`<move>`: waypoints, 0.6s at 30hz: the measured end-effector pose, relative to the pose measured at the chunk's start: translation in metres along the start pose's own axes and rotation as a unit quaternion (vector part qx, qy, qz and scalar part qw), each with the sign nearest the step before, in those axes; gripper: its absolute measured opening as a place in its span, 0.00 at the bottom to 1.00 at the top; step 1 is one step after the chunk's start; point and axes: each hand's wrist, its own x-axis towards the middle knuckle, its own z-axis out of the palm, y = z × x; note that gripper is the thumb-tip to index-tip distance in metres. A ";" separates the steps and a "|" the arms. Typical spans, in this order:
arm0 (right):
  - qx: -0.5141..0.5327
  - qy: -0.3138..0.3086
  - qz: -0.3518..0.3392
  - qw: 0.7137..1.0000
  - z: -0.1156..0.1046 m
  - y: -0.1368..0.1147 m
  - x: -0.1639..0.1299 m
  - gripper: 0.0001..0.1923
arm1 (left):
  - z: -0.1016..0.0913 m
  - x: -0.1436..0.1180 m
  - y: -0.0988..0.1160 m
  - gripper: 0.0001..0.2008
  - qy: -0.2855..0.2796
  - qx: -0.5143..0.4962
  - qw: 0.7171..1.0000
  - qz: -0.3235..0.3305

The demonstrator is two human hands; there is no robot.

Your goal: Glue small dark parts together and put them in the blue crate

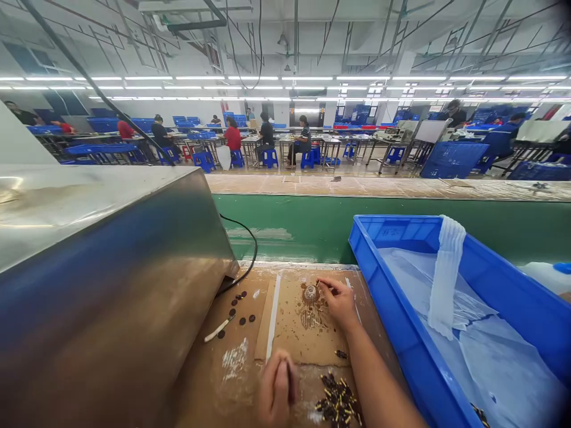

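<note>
Metal cap [310, 293] — one, beside right hand [341, 302]

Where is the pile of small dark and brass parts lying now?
In the head view, the pile of parts lies on the brown worktop, bottom centre, just right of the left hand.

text: none legible | blue crate [392, 233] wall: embossed marks, too blurred to read

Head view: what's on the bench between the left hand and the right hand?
In the head view, a brown cardboard sheet spans most of the stretch between the left hand and the right hand, with one small dark part on its near edge.
</note>
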 end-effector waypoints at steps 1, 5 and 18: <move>-0.011 -0.001 -0.012 1.000 0.001 -0.002 -0.001 0.14 | 0.008 0.013 -0.001 0.25 -0.023 -0.007 1.000 -0.003; -0.040 -0.013 -0.061 0.997 0.005 -0.009 -0.005 0.11 | 0.025 0.068 -0.006 0.25 -0.085 -0.040 0.995 -0.021; -0.073 -0.027 -0.114 0.990 0.012 -0.010 -0.003 0.11 | 0.002 0.087 -0.022 0.24 0.005 -0.095 0.993 -0.073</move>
